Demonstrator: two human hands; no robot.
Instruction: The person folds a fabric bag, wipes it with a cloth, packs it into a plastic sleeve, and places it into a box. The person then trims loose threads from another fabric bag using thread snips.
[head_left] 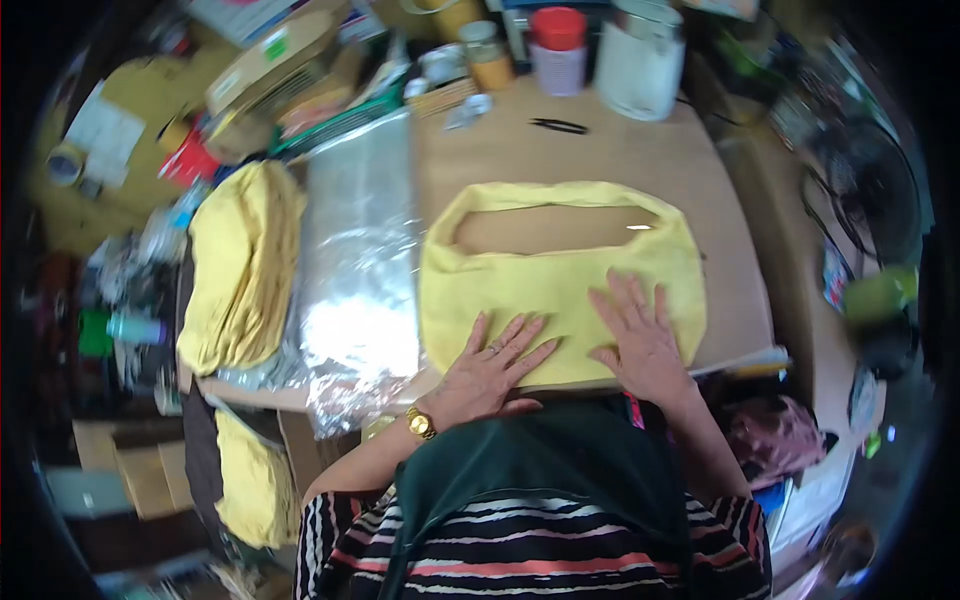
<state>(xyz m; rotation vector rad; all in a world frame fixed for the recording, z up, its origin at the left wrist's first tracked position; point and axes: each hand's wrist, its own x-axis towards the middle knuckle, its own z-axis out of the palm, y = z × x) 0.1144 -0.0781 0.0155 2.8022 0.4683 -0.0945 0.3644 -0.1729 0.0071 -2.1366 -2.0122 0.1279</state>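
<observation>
A yellow cloth shoulder bag (565, 285) lies flat on the brown work table (480, 150), its wide handle loop pointing away from me. On the lower left of the bag rests my left hand (487, 368), fingers spread and a ring on one of them. My right hand (640, 345) lies on the bag's right half, palm down with the fingers apart. Neither hand grips anything; both press on or touch the fabric. Left of the bag is a stack of clear plastic bags (360, 240), shiny and partly crumpled at the near end.
A pile of folded yellow bags (240, 265) sits at the table's left edge, with more yellow cloth (255, 480) below. Small black thread snips (558, 126) lie at the back. Behind stand a red-lidded container (558, 55), a white kettle (640, 65) and a jar (487, 60).
</observation>
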